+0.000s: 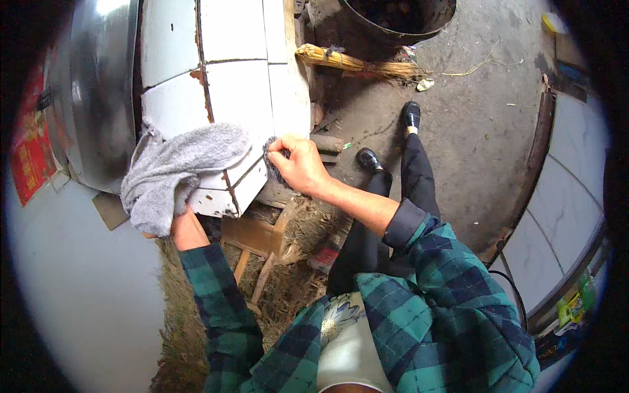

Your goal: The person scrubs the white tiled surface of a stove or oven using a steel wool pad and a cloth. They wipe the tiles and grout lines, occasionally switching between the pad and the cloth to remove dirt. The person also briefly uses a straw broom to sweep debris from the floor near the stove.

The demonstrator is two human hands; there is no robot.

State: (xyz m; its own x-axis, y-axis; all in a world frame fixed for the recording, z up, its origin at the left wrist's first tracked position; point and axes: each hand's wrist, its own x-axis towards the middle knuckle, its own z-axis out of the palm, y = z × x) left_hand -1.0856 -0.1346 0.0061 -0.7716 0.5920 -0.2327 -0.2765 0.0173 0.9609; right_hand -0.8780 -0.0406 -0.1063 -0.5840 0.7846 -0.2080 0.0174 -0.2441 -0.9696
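Observation:
A grey terry cloth (186,157) is draped over my left hand (183,227), which is mostly hidden beneath it at the near left corner of the white tiled counter (236,93). My right hand (300,164) pinches a dark scouring pad (271,159) against the counter's right edge. The fingers are curled, with the thumb and forefinger close together. Dark, chipped seams run between the tiles. To the left of the tiles stands a large shiny metal pot or vessel (103,98).
A straw broom (363,64) lies to the right of the counter, below a round metal container (398,37). A small wooden stool or chair (250,236) stands over straw (295,285). Firewood (328,143) sticks out beneath the counter edge. White tiled surface (535,231) lies at right.

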